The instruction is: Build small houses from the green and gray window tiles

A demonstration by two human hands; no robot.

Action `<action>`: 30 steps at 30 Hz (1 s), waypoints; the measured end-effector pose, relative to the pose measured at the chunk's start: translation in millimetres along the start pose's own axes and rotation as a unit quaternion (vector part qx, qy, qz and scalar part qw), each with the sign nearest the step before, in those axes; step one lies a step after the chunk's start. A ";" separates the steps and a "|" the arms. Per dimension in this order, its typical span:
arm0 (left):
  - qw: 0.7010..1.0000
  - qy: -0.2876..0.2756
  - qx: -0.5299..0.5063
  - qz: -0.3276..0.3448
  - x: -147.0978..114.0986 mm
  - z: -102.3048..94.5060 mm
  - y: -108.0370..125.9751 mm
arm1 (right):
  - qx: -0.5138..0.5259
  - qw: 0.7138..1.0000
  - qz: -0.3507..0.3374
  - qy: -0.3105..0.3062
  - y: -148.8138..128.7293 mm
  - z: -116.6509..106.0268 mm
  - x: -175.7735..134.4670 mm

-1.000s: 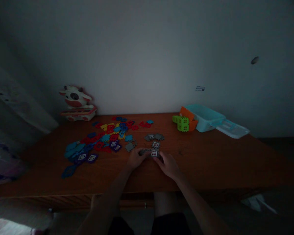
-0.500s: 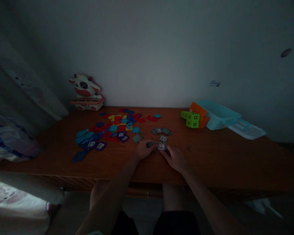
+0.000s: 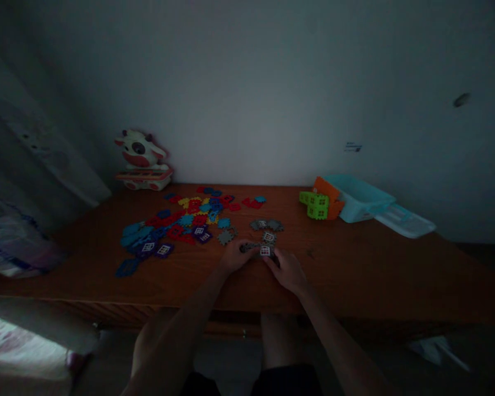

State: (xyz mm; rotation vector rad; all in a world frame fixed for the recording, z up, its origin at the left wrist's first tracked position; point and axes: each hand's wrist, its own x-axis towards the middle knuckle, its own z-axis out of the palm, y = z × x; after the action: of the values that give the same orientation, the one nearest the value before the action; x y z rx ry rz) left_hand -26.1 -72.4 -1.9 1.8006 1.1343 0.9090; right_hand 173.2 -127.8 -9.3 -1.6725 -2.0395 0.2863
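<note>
Between my two hands is a grey building tile with a white window [image 3: 265, 251], joined to or touching other grey notched tiles on its left. My left hand [image 3: 236, 256] is closed on the left end of these tiles. The fingers of my right hand [image 3: 287, 269] pinch the right side of the window tile. Just beyond lie another grey window tile [image 3: 268, 237] and several grey tiles [image 3: 275, 225] on the table. A loose grey tile [image 3: 225, 237] lies left of my hands. Dim light hides how the held tiles interlock.
A spread of red, blue, yellow and purple tiles [image 3: 175, 231] covers the table's left part. A cow toy keyboard [image 3: 143, 165] stands at the back left. To the right are a green and orange tile build [image 3: 317, 204], a turquoise bin [image 3: 361, 201] and its pale lid [image 3: 404, 220].
The whole view has shifted slightly, so things appear a little further left and lower. Both hands keep their hold on the grey tiles, with little visible change.
</note>
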 end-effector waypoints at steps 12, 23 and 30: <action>1.000 0.019 -0.013 -0.002 -0.9 2.0 3.9 | 0.050 0.998 0.000 0.033 -0.8 -1.8 -8.4; 0.996 0.031 -0.086 -0.020 -2.9 3.8 4.6 | 0.119 0.992 0.023 0.035 -5.1 -7.6 -10.0; 0.996 0.022 -0.084 -0.013 -1.8 6.0 1.1 | 0.286 0.953 0.070 0.077 -3.4 -8.7 -11.5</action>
State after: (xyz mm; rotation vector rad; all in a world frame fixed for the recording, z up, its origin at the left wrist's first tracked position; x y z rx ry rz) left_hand -21.2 -75.9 -3.8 1.6342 1.0733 1.0032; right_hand 176.1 -140.8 -2.9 -1.4142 -1.5276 0.6984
